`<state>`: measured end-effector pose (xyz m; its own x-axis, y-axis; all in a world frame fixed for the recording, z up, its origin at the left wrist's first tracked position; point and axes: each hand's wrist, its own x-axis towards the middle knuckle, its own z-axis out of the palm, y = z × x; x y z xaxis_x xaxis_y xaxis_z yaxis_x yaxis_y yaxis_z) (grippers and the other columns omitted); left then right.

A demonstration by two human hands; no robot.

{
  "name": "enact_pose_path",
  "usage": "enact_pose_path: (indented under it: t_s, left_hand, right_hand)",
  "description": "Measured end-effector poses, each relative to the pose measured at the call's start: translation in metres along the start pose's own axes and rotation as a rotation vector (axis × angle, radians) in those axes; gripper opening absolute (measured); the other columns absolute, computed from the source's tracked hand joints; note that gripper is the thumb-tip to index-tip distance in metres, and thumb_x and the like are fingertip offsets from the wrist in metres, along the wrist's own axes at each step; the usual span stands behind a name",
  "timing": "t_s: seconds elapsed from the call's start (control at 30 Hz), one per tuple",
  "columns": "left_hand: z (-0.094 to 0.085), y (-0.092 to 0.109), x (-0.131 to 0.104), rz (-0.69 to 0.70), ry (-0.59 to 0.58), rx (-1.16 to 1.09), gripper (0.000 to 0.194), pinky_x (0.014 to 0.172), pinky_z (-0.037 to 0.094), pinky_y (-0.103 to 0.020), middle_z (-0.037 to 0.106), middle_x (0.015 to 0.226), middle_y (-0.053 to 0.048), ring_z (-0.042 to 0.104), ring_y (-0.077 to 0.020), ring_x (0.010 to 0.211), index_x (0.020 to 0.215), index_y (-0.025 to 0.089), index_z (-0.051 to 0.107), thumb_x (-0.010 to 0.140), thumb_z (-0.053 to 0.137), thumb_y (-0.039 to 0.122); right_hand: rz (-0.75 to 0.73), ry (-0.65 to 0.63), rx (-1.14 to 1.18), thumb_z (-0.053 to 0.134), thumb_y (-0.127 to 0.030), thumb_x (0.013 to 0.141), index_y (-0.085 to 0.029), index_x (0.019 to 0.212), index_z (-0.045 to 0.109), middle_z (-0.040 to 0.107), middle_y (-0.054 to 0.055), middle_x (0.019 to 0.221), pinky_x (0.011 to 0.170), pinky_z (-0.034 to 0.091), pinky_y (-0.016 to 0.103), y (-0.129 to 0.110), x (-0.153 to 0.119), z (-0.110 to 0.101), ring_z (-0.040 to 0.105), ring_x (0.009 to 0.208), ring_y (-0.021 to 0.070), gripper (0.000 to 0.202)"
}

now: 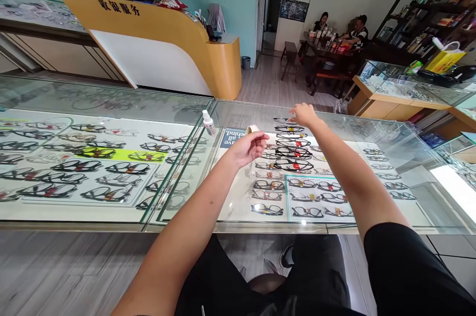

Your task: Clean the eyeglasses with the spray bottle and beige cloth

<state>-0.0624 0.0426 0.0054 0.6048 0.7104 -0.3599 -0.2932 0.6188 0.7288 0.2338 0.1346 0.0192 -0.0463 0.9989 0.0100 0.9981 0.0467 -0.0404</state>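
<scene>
Glass ctr. [236, 198], R hand [305, 115] by blk specs [281, 120]

Bright, fairly even light washes the long clear-glass display counter [238, 227]; its pale lining is the lightest large area. Small hot spots of glare sit near the front edge, and faint reflections of dark-rimmed eyeglass frames [75, 165] cloud the far pane. At right, 1 flat white panel [451, 187] nearly burns out. The narrow dark doorway [274, 3] is in shadow. Wide-angle distortion slants the tall dark-wood shelving [414, 31]; the black fabric sleeve [403, 259] loses detail.
</scene>
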Motion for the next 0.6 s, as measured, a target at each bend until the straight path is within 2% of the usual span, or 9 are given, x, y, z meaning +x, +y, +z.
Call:
enact_pose_path:
  t_s: [0.07,0.1,0.2,0.27,0.33,0.4,0.47,0.53,0.6]
  left_hand:
    - [-0.001,0.000,-0.001,0.026,-0.064,0.052,0.036,0.036,0.023,-0.015,0.032,0.049,0.010,0.029,-0.0030,0.034,0.072,0.016,0.061,0.107,0.063,0.025]
    - [-0.001,0.000,-0.001,0.057,-0.083,0.088,0.039,0.037,0.018,-0.016,0.025,0.050,0.012,0.022,-0.0027,0.035,0.068,0.018,0.055,0.105,0.067,0.027]
    - [-0.004,0.002,-0.001,0.254,-0.053,0.238,0.046,0.043,0.016,-0.019,0.024,0.053,0.011,0.019,-0.0037,0.041,0.065,0.020,0.046,0.097,0.077,0.032]
    - [-0.008,0.003,-0.001,0.448,0.070,0.385,0.045,0.049,0.019,-0.023,0.027,0.054,0.009,0.021,-0.0061,0.047,0.065,0.021,0.047,0.096,0.077,0.032]
    - [-0.014,0.002,0.000,0.640,0.302,0.596,0.041,0.057,0.024,-0.027,0.032,0.056,0.006,0.027,-0.0096,0.053,0.065,0.021,0.050,0.097,0.074,0.030]
    - [-0.020,0.000,0.001,0.752,0.556,0.839,0.035,0.064,0.027,-0.030,0.040,0.060,0.003,0.037,-0.0136,0.060,0.069,0.021,0.053,0.096,0.073,0.028]
    - [-0.026,-0.005,0.002,0.738,0.684,1.054,0.028,0.069,0.028,-0.032,0.051,0.069,0.000,0.046,-0.0182,0.070,0.075,0.023,0.059,0.092,0.079,0.033]
    - [-0.028,-0.011,0.004,0.660,0.678,1.201,0.032,0.072,0.028,-0.033,0.060,0.081,-0.004,0.052,-0.0226,0.080,0.080,0.023,0.063,0.083,0.089,0.040]
    - [-0.027,-0.015,0.006,0.621,0.652,1.230,0.035,0.075,0.029,-0.033,0.063,0.091,-0.007,0.055,-0.0255,0.088,0.077,0.023,0.064,0.077,0.095,0.038]
  right_hand:
    - [-0.021,0.045,0.011,0.068,-0.052,0.102,-0.020,0.139,0.079,0.074,0.020,0.138,0.112,0.040,0.057,0.000,-0.023,-0.007,0.057,0.132,0.0418,0.049]
    - [-0.041,0.071,0.021,0.065,-0.052,0.105,-0.021,0.140,0.078,0.074,0.020,0.138,0.112,0.040,0.057,-0.001,-0.039,-0.010,0.057,0.132,0.0418,0.048]
    - [-0.153,0.152,0.082,0.058,-0.054,0.107,-0.025,0.133,0.080,0.076,0.017,0.133,0.107,0.044,0.056,-0.006,-0.104,-0.015,0.062,0.125,0.0402,0.044]
    - [-0.205,0.143,0.101,0.057,-0.056,0.108,-0.027,0.130,0.080,0.076,0.015,0.133,0.104,0.045,0.056,-0.011,-0.155,-0.012,0.064,0.121,0.0395,0.044]
    - [-0.221,0.119,0.121,0.054,-0.057,0.109,-0.027,0.131,0.080,0.077,0.015,0.132,0.104,0.046,0.058,-0.016,-0.207,-0.005,0.065,0.120,0.0401,0.046]
    - [-0.211,0.103,0.142,0.053,-0.058,0.109,-0.027,0.131,0.079,0.077,0.016,0.134,0.105,0.046,0.059,-0.016,-0.253,0.005,0.066,0.123,0.0410,0.046]
    - [-0.170,0.110,0.172,0.053,-0.059,0.109,-0.028,0.129,0.079,0.078,0.016,0.133,0.105,0.047,0.060,-0.011,-0.290,0.016,0.067,0.123,0.0415,0.045]
    - [-0.128,0.125,0.211,0.053,-0.058,0.109,-0.030,0.128,0.079,0.078,0.015,0.131,0.104,0.049,0.060,-0.002,-0.317,0.026,0.069,0.121,0.0417,0.042]
    - [-0.096,0.143,0.251,0.053,-0.057,0.109,-0.031,0.127,0.079,0.079,0.015,0.130,0.106,0.049,0.061,0.007,-0.336,0.031,0.070,0.120,0.0418,0.041]
